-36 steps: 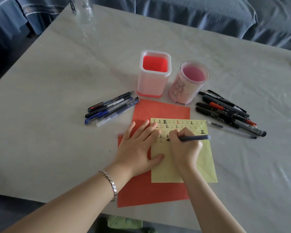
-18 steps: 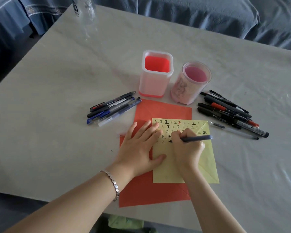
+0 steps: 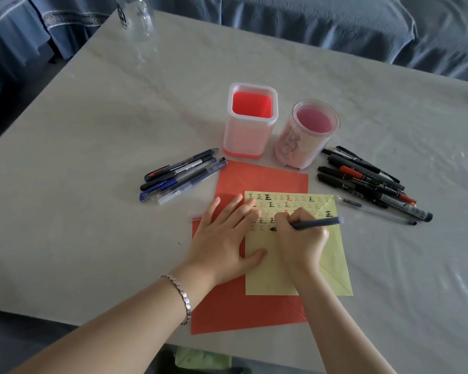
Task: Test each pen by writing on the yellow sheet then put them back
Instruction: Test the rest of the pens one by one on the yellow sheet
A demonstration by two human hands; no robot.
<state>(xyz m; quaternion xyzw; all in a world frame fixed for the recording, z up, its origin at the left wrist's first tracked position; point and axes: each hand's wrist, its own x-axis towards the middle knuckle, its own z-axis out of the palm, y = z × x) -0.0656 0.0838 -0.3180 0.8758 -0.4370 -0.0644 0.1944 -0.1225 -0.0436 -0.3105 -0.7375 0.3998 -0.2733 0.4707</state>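
While gripped by right hand [image 3: 301, 240], pen [image 3: 315, 223] on 正-marked yellow sheet [image 3: 333, 255]; left hand [image 3: 222, 242] flat.

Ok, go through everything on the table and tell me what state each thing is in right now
Yellow sheet: flat on red paper, partly filled with marks.
Left hand: open, pressing the sheet.
Right hand: gripping dark pen, tip on sheet.
Square holder: upright, empty.
Round holder: upright, empty.
Left pen pile: lying loose.
Right pen pile: lying loose.
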